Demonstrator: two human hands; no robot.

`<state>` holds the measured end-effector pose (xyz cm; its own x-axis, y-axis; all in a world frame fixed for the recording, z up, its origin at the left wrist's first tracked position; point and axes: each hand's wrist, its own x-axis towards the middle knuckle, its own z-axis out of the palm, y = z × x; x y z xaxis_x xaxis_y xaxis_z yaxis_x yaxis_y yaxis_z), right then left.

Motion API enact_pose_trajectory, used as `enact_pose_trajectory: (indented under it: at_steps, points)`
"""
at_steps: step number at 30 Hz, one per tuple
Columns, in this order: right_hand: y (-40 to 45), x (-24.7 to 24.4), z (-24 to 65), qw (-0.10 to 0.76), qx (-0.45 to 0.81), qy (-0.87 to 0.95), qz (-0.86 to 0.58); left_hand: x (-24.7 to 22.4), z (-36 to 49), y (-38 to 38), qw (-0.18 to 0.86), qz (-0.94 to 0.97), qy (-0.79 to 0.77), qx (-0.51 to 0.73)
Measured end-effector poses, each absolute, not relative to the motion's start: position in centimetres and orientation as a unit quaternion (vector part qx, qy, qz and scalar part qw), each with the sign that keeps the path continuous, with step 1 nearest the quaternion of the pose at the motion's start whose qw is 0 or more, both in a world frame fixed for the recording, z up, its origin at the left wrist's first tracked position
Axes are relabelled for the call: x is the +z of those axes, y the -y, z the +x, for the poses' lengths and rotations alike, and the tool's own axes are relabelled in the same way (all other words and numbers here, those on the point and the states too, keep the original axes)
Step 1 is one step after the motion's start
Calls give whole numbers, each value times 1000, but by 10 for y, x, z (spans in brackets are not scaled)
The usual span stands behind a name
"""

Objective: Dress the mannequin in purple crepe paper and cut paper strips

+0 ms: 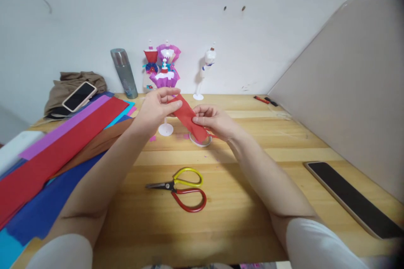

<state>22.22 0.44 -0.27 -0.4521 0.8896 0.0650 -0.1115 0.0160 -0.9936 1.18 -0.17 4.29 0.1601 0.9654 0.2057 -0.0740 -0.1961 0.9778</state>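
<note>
My left hand (159,105) pinches the upper end of a red strip (190,121) between thumb and fingers; my right hand (213,119) grips its lower part likewise. The strip is plain, matte and lightly creased, slanting down rightward over the table (236,227), its low end partly hiding a white ring (202,145). The flask's (124,73) faint marking is too blurred to read.

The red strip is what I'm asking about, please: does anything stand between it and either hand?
Nothing visible does: the left hand holds the red strip near its upper end, the right hand lower down.
</note>
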Motion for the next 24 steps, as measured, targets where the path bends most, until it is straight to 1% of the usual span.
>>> enact_pose_trajectory:
  at_steps: [3,5,7,10,16,19,24]
  points:
    - [-3,8,234,366,595,623,-353,50,4,4,505,605,-422,448]
    - [-2,12,237,349,571,645,-369,53,1,5,494,617,-436,430]
    - [-3,13,238,358,542,654,-388,52,-2,4,486,615,-442,437]
    - [-7,11,239,396,511,646,-407,45,-4,-5,497,600,-435,451]
    - [-14,6,240,450,499,620,-404,23,-7,-12,531,574,-435,447]
    - [-16,6,240,455,515,615,-386,11,-14,2,536,562,-442,448]
    - [-18,-2,229,425,567,607,-361,-10,-30,26,531,536,-449,479]
